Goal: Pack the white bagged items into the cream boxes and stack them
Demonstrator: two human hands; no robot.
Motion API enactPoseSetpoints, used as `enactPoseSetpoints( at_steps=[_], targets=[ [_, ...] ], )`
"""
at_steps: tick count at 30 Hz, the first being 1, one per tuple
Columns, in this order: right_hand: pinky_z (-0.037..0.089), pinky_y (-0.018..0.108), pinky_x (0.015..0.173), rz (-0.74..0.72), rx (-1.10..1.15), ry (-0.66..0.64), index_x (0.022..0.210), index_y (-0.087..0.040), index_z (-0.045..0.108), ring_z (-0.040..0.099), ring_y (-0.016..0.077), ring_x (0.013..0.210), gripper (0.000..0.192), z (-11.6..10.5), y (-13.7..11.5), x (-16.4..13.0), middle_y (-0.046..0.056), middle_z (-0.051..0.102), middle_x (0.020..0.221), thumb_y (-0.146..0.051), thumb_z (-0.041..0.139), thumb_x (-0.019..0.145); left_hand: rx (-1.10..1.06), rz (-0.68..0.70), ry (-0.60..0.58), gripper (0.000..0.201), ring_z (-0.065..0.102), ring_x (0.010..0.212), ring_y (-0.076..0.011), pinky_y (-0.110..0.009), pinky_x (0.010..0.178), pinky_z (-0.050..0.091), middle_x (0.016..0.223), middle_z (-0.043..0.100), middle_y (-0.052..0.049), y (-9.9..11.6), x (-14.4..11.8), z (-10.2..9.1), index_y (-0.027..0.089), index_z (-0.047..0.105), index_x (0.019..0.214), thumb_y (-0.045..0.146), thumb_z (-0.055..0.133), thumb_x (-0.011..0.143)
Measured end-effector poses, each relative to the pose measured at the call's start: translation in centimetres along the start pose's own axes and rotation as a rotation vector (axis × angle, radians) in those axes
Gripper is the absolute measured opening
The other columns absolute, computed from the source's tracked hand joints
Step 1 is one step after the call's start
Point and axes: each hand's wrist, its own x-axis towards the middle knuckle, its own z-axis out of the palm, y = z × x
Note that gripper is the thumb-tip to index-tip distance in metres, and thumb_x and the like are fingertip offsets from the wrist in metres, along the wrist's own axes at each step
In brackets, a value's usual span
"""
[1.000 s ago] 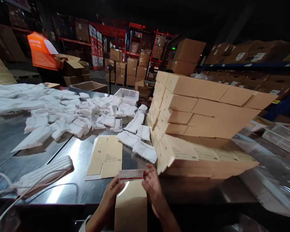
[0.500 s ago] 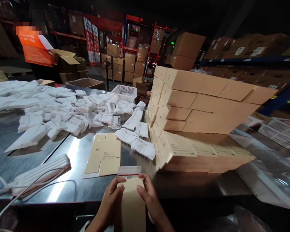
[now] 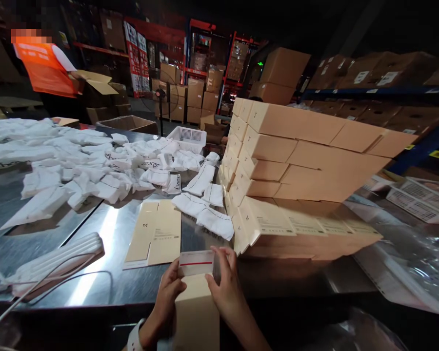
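The left hand (image 3: 169,287) and right hand (image 3: 223,287) both have their fingers curled shut on a tan box (image 3: 196,312) held upright at the near edge of the table (image 3: 29,243). The right fingertips (image 3: 219,258) now wrap the top right corner of its white, red-striped flap (image 3: 196,263), which half a second ago stood free above both hands; the left thumb presses the flap's lower left. Just beyond on the table lies a flat carton (image 3: 154,239), with bare steel to its left as far as a white ridged pad (image 3: 58,261) near the front left edge. White pouches (image 3: 95,170) litter the far left. A box stack (image 3: 296,175) crowds the right side, close to the right hand.
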Motion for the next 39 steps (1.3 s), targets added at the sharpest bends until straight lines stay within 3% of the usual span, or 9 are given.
enactPoseSetpoints(
  at_steps=[2,5,10,13,21,27,34,37,39],
  targets=[
    [0.051,0.048,0.096,-0.269,-0.21,-0.032,0.107,-0.027,0.072,0.061,0.0296,0.109,0.034,0.4,-1.8,0.1,0.008,0.068,0.108,-0.013,0.062,0.078,0.04,0.026,0.017,0.053,0.067,0.106,-0.0328,-0.036,0.085,0.055,0.095,0.079,-0.005,0.3,-0.5,0.6,0.021,0.074,0.099,0.015,0.063,0.047],
    [0.059,0.041,0.08,-0.566,-0.429,-0.131,0.1,-0.025,0.075,0.068,0.0256,0.088,0.029,1.4,-3.9,0.2,0.008,0.073,0.092,-0.013,0.05,0.093,0.135,0.057,0.024,0.058,0.068,0.106,-0.0351,-0.042,0.09,0.056,0.106,0.08,-0.007,0.6,-1.6,1.3,0.021,0.076,0.104,0.015,0.063,0.048],
    [0.062,0.035,0.076,-0.779,-0.625,-0.11,0.105,-0.02,0.072,0.071,0.0233,0.085,0.032,2.3,-5.1,0.0,0.01,0.075,0.09,-0.013,0.041,0.101,0.304,0.205,0.011,0.049,0.059,0.127,-0.041,-0.051,0.113,0.043,0.119,0.077,-0.009,0.2,-2.8,1.3,0.021,0.078,0.101,0.021,0.064,0.054],
    [0.063,0.034,0.075,-0.812,-0.65,-0.056,0.103,-0.02,0.07,0.072,0.0227,0.082,0.031,2.4,-4.8,-0.3,0.008,0.075,0.088,-0.014,0.04,0.102,0.37,0.299,0.001,0.05,0.058,0.13,-0.0402,-0.05,0.112,0.045,0.125,0.075,-0.009,-0.8,-3.2,0.9,0.021,0.075,0.111,0.023,0.063,0.062],
    [0.057,0.033,0.059,-0.764,-0.706,0.053,0.079,-0.022,0.062,0.066,0.0213,0.064,0.031,2.8,-4.7,-0.7,0.004,0.067,0.071,-0.012,0.04,0.099,0.411,0.37,-0.009,0.045,0.065,0.121,-0.0379,-0.046,0.106,0.052,0.124,0.075,-0.01,-2.5,-3.6,0.6,0.02,0.075,0.114,0.03,0.063,0.072],
    [0.061,0.034,0.073,-0.746,-0.589,-0.032,0.097,-0.022,0.067,0.07,0.022,0.08,0.027,2.3,-4.5,-0.8,0.005,0.073,0.086,-0.011,0.042,0.099,0.394,0.376,0.022,0.046,0.064,0.124,-0.0388,-0.048,0.108,0.05,0.121,0.076,-0.009,-2.4,-3.6,0.6,0.023,0.076,0.111,0.026,0.064,0.067],
    [0.058,0.035,0.064,-0.623,-0.478,0.079,0.075,-0.024,0.064,0.067,0.0216,0.068,0.025,2.9,-3.8,-0.5,0.004,0.068,0.07,-0.016,0.049,0.093,0.393,0.336,-0.035,0.049,0.063,0.125,-0.0381,-0.047,0.11,0.048,0.126,0.074,-0.009,-1.4,-3.8,1.4,0.023,0.074,0.118,0.026,0.067,0.069],
    [0.054,0.029,0.051,-0.483,-0.308,0.177,0.081,-0.023,0.06,0.065,0.017,0.055,0.021,0.8,-3.6,-0.5,0.004,0.07,0.074,-0.028,0.047,0.097,0.269,0.286,-0.084,0.072,0.066,0.121,-0.0339,-0.044,0.105,0.051,0.134,0.07,-0.007,-1.5,-3.4,1.2,0.029,0.055,0.142,0.024,0.069,0.071],
    [0.055,0.029,0.048,-0.32,-0.055,0.341,0.088,-0.024,0.056,0.066,0.0161,0.051,0.02,-2.4,-2.8,-1.1,0.005,0.073,0.079,-0.037,0.046,0.1,0.203,0.286,0.003,0.076,0.063,0.125,-0.0316,-0.04,0.095,0.057,0.142,0.063,-0.005,-1.7,-3.1,0.6,0.037,0.043,0.147,0.029,0.069,0.077]
  ],
)
